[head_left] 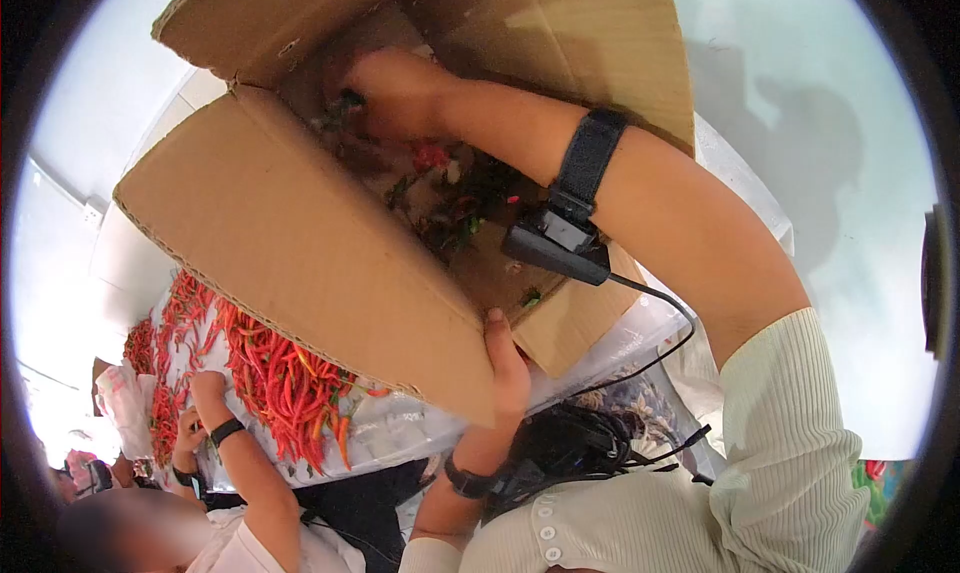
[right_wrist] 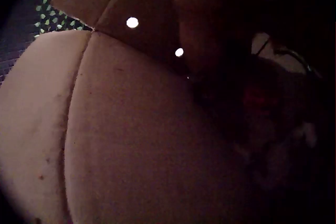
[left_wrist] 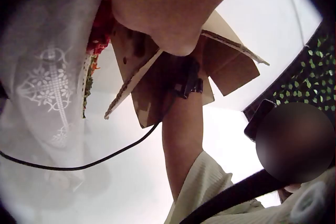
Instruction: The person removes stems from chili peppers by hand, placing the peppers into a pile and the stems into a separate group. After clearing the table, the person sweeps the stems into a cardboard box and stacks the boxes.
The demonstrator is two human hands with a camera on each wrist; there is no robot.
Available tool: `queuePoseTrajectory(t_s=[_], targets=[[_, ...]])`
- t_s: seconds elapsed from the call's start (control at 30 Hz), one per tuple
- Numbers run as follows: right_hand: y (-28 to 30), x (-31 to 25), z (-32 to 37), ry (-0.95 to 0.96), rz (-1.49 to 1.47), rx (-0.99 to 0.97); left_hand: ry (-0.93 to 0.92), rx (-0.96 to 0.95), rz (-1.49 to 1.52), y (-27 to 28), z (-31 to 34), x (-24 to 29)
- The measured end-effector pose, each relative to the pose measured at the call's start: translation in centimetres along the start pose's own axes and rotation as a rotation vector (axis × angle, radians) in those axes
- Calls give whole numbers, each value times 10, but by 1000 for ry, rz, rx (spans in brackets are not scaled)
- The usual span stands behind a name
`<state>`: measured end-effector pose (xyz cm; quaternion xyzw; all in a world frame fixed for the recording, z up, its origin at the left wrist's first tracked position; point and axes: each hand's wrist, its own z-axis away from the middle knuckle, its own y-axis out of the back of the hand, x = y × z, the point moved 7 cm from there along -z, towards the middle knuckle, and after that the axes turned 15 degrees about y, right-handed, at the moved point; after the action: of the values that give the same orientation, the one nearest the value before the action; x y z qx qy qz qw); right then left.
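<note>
- The cardboard box (head_left: 300,243) is held tilted above the table (head_left: 400,435), over the edge nearest the wearer
- Its lower flap is gripped by the left hand (head_left: 507,361)
- The right hand (head_left: 388,93) is sunk among chilli scraps (head_left: 450,198) inside the box; whether its fingers are curled cannot be told
- Red chillies (head_left: 280,378) are heaped on the table's pale sheet, where a second person's hand (head_left: 207,388) is laid
- A white wall (head_left: 840,123) is seen behind

Brown cardboard box (head_left: 300,243): corrugated paperboard, matt, cut edges rough and fluted. Red chillies (head_left: 280,383): skins smooth, slightly glossy. Cream sleeve (head_left: 790,453): ribbed knit cloth, matt; black wrist strap (head_left: 588,158): woven fabric, matt
</note>
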<state>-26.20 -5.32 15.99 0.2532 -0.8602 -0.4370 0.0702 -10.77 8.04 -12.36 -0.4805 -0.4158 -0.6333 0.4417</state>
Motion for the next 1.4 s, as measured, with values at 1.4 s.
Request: queuePoseTrajectory(t_s=[1.4], targets=[[-20, -8, 180, -78, 39, -713, -107, -130, -167, -56, 47, 71]])
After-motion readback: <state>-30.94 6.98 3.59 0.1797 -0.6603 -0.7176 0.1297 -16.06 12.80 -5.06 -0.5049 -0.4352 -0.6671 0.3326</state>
